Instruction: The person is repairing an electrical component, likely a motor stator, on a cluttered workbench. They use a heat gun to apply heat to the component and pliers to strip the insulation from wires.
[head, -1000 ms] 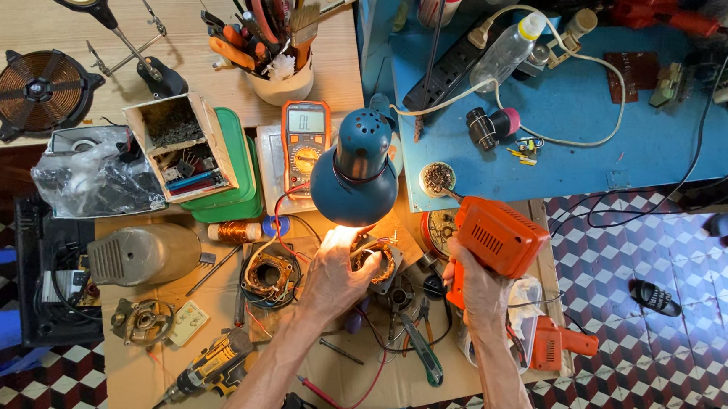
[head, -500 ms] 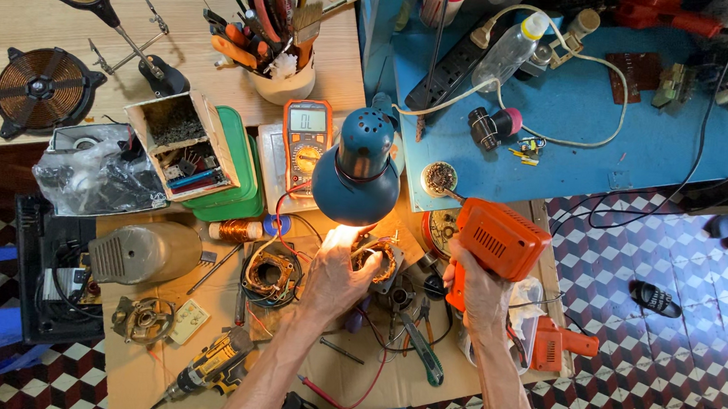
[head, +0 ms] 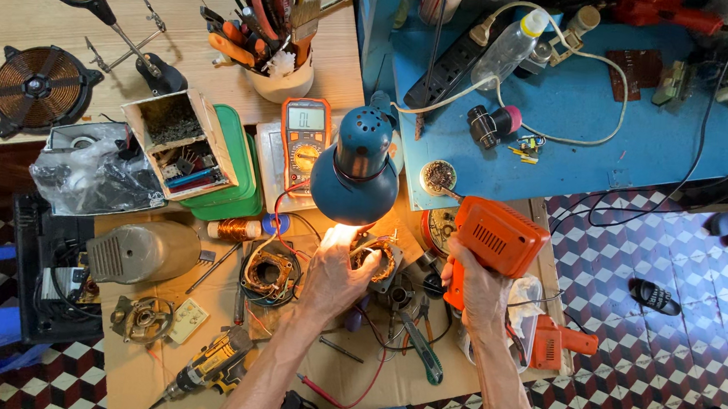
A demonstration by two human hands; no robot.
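My left hand (head: 336,277) grips a small motor stator with copper windings (head: 378,256), held under the lit blue desk lamp (head: 356,172). My right hand (head: 478,289) is wrapped around the handle of an orange soldering gun (head: 497,236), raised just right of the stator with its tip pointing up toward a small round tin (head: 439,176). A second stator with copper coil (head: 269,273) lies on the cardboard left of my left hand. An orange multimeter (head: 305,133) stands behind the lamp, with red lead wire running down to the work area.
A cup of hand tools (head: 279,73) stands at the back. A green box (head: 226,179), a grey motor housing (head: 142,252), a yellow cordless drill (head: 211,368), pliers (head: 418,351) and a second orange tool (head: 553,347) lie around. A blue bench (head: 588,117) holds a power strip and cables.
The soldering gun in my right hand has shifted slightly up and toward the stator. My left hand keeps the stator under the lamp.
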